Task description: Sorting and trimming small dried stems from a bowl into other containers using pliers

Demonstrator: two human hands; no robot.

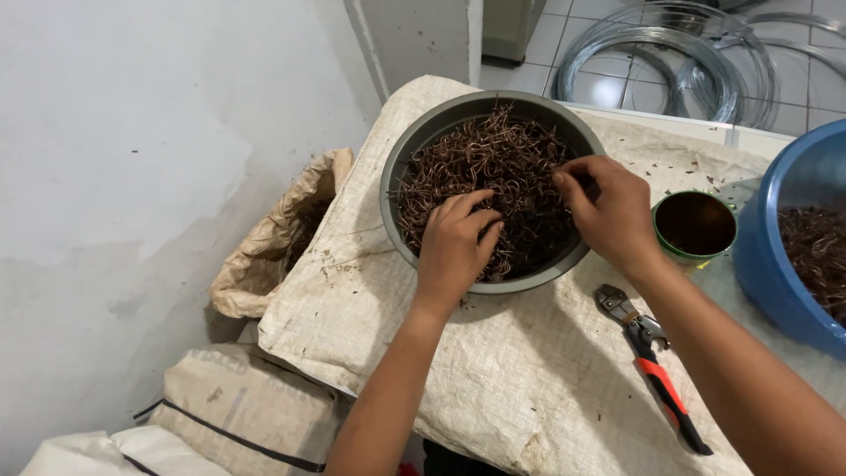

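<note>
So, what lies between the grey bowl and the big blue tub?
In the head view, a small green-rimmed cup stands between the grey bowl and the blue tub; the right hand reaches across beside it.
</note>
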